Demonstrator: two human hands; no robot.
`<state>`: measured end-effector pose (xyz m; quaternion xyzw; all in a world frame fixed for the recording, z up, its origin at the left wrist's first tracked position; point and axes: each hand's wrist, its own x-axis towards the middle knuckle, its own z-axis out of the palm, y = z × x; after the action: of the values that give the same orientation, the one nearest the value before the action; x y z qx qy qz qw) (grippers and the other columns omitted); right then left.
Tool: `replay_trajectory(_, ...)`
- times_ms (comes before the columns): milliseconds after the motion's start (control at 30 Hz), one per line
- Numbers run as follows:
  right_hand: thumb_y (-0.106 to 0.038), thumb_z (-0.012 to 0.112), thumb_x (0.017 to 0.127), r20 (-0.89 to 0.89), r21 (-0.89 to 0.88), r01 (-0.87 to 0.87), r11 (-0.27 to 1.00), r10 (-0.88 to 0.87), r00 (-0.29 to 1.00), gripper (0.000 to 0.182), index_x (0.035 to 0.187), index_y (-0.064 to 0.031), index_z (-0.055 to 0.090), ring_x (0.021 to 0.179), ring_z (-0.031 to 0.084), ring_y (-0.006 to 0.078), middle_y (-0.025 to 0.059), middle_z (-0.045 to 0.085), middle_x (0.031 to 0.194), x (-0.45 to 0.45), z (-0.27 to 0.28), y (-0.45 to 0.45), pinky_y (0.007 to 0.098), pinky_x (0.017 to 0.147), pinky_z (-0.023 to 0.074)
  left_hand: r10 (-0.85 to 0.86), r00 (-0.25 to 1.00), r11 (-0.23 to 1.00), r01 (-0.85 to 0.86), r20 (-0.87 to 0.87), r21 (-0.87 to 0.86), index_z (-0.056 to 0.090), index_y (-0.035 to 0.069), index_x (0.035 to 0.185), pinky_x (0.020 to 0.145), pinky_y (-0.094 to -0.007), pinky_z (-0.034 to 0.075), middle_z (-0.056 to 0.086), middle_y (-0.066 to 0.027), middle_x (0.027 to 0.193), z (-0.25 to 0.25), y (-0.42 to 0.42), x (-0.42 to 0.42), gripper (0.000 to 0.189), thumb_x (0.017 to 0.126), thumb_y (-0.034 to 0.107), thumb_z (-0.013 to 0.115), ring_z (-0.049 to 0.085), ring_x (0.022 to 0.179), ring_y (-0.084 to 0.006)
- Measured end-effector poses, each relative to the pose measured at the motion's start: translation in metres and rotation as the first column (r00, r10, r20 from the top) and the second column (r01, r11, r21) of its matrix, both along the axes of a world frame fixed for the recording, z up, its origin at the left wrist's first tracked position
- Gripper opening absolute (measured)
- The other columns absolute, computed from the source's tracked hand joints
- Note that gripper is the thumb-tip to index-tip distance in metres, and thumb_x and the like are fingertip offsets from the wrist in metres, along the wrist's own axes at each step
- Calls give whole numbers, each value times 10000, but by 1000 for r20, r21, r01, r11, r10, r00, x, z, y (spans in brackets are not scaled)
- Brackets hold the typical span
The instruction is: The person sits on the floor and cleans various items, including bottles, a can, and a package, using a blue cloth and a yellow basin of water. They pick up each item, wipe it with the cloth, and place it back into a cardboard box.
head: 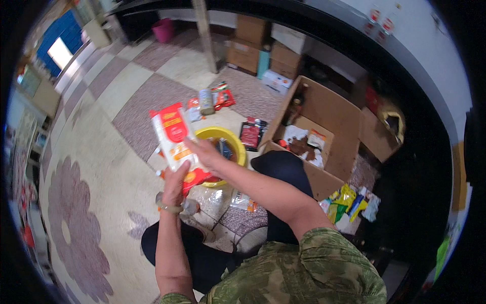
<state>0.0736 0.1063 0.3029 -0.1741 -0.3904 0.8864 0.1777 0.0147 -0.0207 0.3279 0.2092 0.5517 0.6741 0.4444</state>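
Observation:
Between my two hands is a red, white and orange plastic food packet (175, 133) that bears writing. My left hand (175, 183) grips its lower left side, thumb on the front. Fingers of my right hand (205, 152) hold its right edge. Behind and partly under the packet stands a yellow plastic basin (240, 146) with dark packets inside, much of it hidden by my right arm and the packet. Just below my left hand, a bottle or jar (190, 207) is partly visible on the floor.
To the right, an open cardboard box (334, 114) holds a dark bottle (300, 95) and brown-stained paper (302, 146). A jar (206, 102), red packets (224, 95) and a dark red pouch (251, 133) lie beyond the basin. Crumpled wrappers (347, 203) lie at right, below the box.

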Motion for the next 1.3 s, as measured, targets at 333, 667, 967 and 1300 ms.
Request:
replay_trajectory(333,-154,696,777,-211,212,168,963,-123,970,398,1107,-1,533,891,603,145,74,623,1015,35,58,30,305,800,497,-208,961,978,199,-183,-69,516,8,1093,642,-294,526,628,-90,865,-22,3,-11,270,877,166,550,610,676,-147)
replay_trajectory(667,-159,697,770,125,515,439,736,-571,812,436,1129,1,509,843,646,155,113,633,1018,380,108,98,296,739,543,20,997,970,-2,70,-241,569,119,971,641,-238,475,608,-3,846,-68,6,-30,183,880,277,576,600,753,-131)
replay_trajectory(967,-103,705,751,788,245,243,939,-338,515,415,1134,-47,556,919,605,160,60,636,1006,562,-65,-6,325,830,483,-21,998,869,49,62,-493,566,78,947,602,-248,503,609,-28,796,-126,-6,-35,168,866,224,582,616,713,-145)
replay_trajectory(1300,-220,664,803,924,226,-89,970,-185,334,386,1132,-46,559,873,613,212,74,647,960,623,-216,-89,355,764,496,-40,989,782,-59,-144,-621,545,97,935,567,-260,504,615,-40,810,-142,2,-28,200,878,288,572,638,724,-167)
